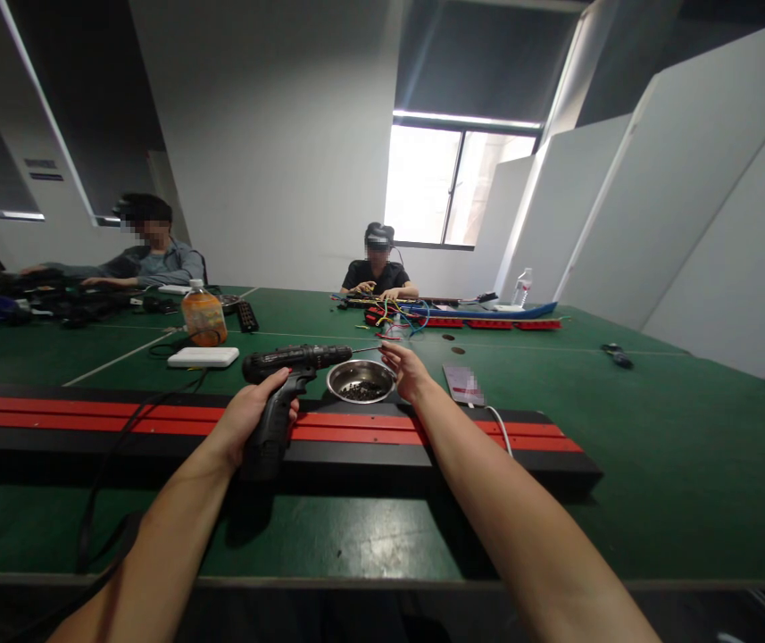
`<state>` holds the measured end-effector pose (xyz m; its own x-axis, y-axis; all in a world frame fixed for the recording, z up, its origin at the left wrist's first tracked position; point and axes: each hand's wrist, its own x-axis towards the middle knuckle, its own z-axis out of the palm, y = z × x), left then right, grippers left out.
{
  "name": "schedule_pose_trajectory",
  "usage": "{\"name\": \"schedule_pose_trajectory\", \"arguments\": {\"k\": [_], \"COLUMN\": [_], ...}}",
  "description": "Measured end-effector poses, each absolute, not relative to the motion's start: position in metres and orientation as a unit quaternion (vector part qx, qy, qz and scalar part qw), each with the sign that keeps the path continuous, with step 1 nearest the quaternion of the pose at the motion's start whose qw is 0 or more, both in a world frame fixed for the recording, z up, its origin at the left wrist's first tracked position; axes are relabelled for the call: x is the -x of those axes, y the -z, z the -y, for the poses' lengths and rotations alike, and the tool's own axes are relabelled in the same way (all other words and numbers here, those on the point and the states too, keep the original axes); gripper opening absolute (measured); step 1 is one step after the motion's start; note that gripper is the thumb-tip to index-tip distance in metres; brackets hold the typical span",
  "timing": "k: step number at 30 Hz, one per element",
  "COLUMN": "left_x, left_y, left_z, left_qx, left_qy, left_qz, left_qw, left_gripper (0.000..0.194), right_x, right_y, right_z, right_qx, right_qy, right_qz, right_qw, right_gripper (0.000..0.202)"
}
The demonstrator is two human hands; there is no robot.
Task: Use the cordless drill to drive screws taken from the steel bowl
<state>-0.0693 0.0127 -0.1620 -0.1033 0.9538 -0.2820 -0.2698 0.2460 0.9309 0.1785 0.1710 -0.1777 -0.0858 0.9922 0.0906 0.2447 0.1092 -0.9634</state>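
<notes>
My left hand (265, 406) is wrapped round the grip of a black cordless drill (298, 359), which points to the right. A long thin bit sticks out of its chuck. At the bit's tip, the fingers of my right hand (405, 368) are pinched together; whatever they hold there is too small to make out. Just below the bit stands a round metal bowl (334, 390) with small dark screws (363, 390) in it. Under the drill, a long black bar with red strips (348, 429) lies across the table in front of me.
A white power bank (203, 357) and a bottle of orange drink (204, 314) stand left, a phone-like slab (462, 384) with a white cable right. Across the green table (656, 446), two people sit among cables, coloured wires (402, 317) and a long blue bar (489, 312).
</notes>
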Motion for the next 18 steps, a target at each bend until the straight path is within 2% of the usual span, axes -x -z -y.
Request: {"name": "schedule_pose_trajectory", "arguments": {"k": [4, 10, 14, 18], "left_x": [0.0697, 0.0682, 0.0687, 0.0682], "left_y": [0.1634, 0.1631, 0.1632, 0.1642], "left_z": [-0.0134, -0.0124, -0.0115, -0.0119], "left_qx": [-0.327, -0.330, -0.335, -0.346], "left_qy": [-0.532, -0.538, -0.536, -0.532], "left_qz": [-0.527, -0.529, -0.531, -0.536], "left_qw": [0.577, 0.568, 0.565, 0.556], "left_gripper": [0.043, 0.043, 0.045, 0.047], "right_x": [-0.1768, -0.1764, -0.1767, -0.1740], "right_y": [0.1782, 0.1746, 0.1742, 0.1798], "right_z": [-0.1694, -0.1662, -0.1671, -0.1702], "right_qx": [0.456, 0.476, 0.465, 0.438], "right_qy": [-0.552, -0.509, -0.554, -0.605], "right_qz": [0.525, 0.563, 0.521, 0.433], "right_qw": [0.460, 0.444, 0.452, 0.503], "right_gripper": [0.046, 0.045, 0.045, 0.034]}}
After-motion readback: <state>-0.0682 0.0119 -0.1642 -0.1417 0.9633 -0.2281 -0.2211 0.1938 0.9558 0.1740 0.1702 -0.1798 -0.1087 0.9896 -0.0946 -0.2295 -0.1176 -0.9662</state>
